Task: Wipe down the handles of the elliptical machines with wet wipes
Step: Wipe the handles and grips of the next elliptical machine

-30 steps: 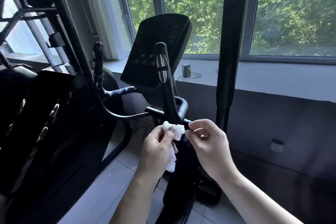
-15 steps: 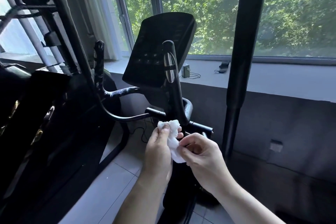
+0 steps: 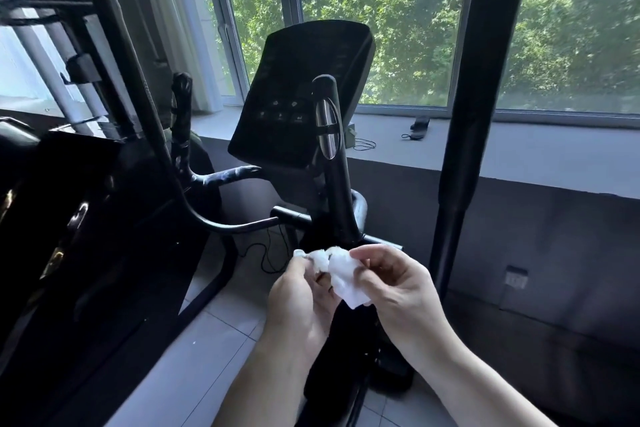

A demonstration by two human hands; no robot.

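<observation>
Sunlit trees filled the window (image 3: 398, 10) behind the elliptical machine, and grey floor tiles (image 3: 207, 340) ran beneath it. You had both hands low in front of the machine, working one crumpled white wipe (image 3: 341, 274) between them. Your left hand (image 3: 301, 298) pinched its upper left end with curled fingers, and your right hand (image 3: 398, 288) pinched its right side between thumb and forefinger, the other fingers curled loosely beneath. The wipe touched no part of the machine; it hung just below the foot of the upright handle (image 3: 334, 163).

That handle was the nearest thing left to wipe, I judged. It lay directly above and slightly beyond your fingers, its long axis running nearly straight up, leaning a little to the left toward its rounded top in front of the console (image 3: 298, 87). Both hands sat almost equally near its base. The tall black pole (image 3: 481, 80) stood off to your right, nearer the right hand. A second, taped handle (image 3: 181, 97) stood well apart on the left.
</observation>
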